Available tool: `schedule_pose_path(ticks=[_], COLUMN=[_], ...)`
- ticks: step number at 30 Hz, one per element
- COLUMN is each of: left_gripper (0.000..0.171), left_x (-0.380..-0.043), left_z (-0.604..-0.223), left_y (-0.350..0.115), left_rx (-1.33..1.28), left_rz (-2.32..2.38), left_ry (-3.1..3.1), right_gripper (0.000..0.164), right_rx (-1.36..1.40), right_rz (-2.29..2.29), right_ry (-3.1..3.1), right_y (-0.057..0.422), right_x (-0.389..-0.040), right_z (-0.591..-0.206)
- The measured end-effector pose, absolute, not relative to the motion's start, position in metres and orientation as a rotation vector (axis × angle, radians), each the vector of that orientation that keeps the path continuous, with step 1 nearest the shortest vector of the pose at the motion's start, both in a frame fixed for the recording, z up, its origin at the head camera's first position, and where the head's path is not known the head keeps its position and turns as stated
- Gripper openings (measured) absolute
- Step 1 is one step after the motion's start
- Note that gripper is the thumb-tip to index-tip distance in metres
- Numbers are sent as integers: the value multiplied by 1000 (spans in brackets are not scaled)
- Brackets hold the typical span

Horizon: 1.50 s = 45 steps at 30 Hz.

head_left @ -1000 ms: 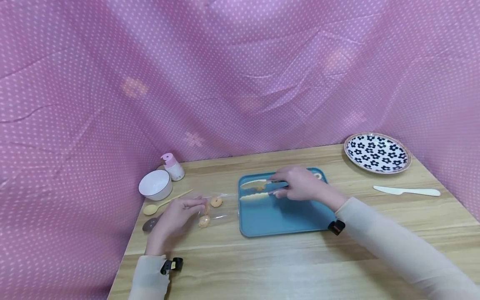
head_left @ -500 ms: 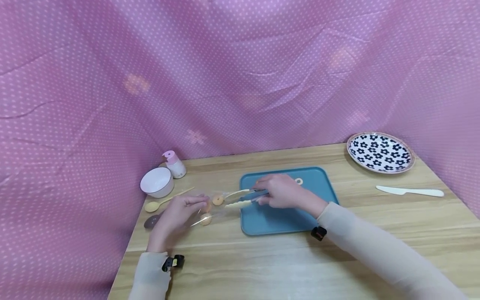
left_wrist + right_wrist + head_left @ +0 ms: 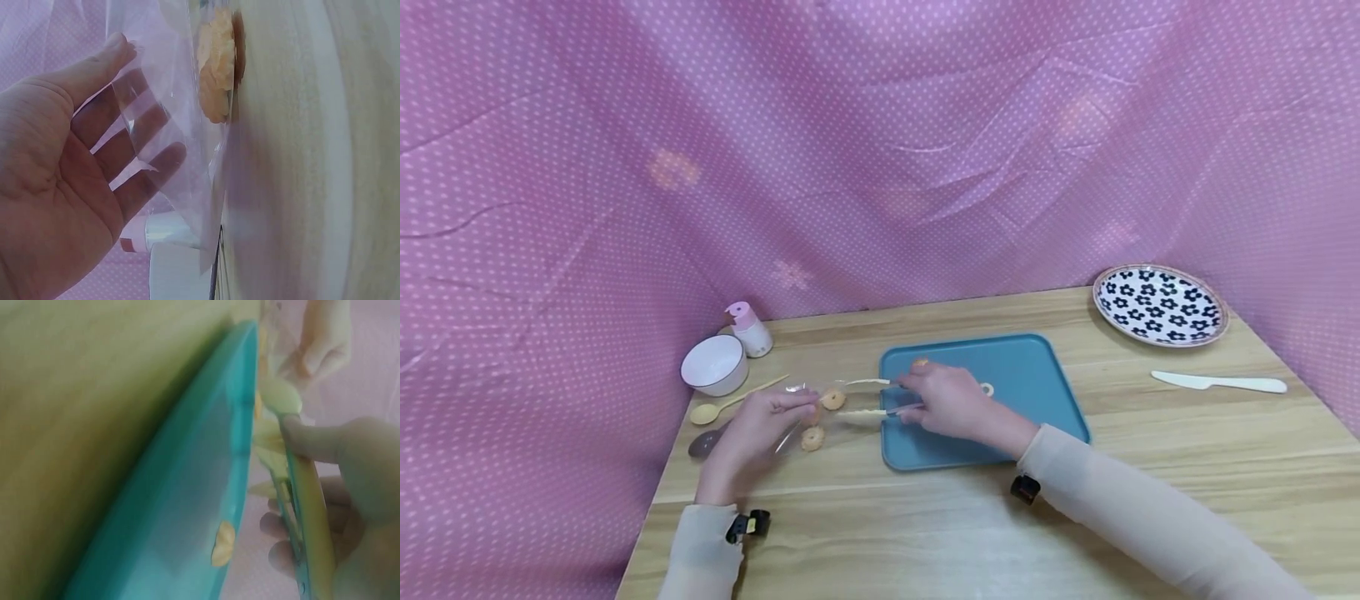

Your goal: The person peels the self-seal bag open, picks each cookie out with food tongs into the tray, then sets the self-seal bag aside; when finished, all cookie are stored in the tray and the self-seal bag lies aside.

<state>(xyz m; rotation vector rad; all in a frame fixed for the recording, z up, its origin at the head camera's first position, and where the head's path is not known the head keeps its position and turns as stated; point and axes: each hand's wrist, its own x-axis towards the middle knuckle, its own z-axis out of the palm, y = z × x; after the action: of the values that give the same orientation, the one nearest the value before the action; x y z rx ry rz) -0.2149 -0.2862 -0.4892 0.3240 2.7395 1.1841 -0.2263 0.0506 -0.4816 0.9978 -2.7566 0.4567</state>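
My left hand (image 3: pixel 758 429) pinches the edge of a clear plastic bag (image 3: pixel 165 81) between thumb and forefinger; the other fingers lie behind the film. Round cookies are in the bag on the table, among them one cookie (image 3: pixel 832 399) near its mouth and another cookie (image 3: pixel 812 438) nearer me. In my right hand (image 3: pixel 953 403) I grip a pair of tongs (image 3: pixel 306 512) with cream-coloured tips. The tips are spread apart at the bag's mouth, past the tray's left edge, with no cookie clamped between them. The blue tray (image 3: pixel 940 454) bears a cookie (image 3: pixel 921 362) and a pale ring-shaped cookie (image 3: pixel 987 389).
Along the left side stand a white bowl (image 3: pixel 714 365) and a pink-topped pump bottle (image 3: pixel 750 331), with a yellow spoon (image 3: pixel 705 413) and a dark spoon (image 3: pixel 702 445). On the right lie a flower-patterned plate (image 3: pixel 1161 307) and a white knife (image 3: pixel 1219 382).
My right hand has carried the tongs leftward from over the tray to the bag's mouth. A cookie now shows at the tray's back left. The left hand stays at the bag.
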Motion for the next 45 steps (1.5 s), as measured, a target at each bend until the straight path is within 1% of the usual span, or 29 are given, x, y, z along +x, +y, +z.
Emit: schedule_pose_path(ticks=[7, 16, 24, 29, 33, 37, 42, 45], left_gripper=[32, 30, 28, 23, 23, 29, 36, 35], left_x=[-214, -213, -216, -216, -216, -215, -216, -215], left_z=[-489, -489, -490, -493, -493, -492, -494, -494], left_y=[-285, -284, -286, -287, -290, -292, -294, -296], left_rx=[357, 325, 318, 302, 349, 367, 394, 400], left_rz=[1174, 1205, 1263, 1254, 1204, 1208, 1235, 1220], left_ry=[2746, 2730, 2672, 2674, 2722, 2714, 2696, 2717], right_gripper=[53, 48, 42, 41, 39, 40, 41, 43], right_rx=[895, 869, 907, 905, 900, 866, 714, 612], right_rz=[425, 412, 417, 450, 547, 626, 650, 611], right_ry=[-2819, -2871, -2861, -2840, -2813, -2798, -2802, -2821], right_y=[35, 21, 22, 28, 40, 61, 105, 136], right_x=[-218, -220, -225, -224, -220, -219, -227, -234], right_z=[-479, -481, -482, -480, -473, -467, -466, -465])
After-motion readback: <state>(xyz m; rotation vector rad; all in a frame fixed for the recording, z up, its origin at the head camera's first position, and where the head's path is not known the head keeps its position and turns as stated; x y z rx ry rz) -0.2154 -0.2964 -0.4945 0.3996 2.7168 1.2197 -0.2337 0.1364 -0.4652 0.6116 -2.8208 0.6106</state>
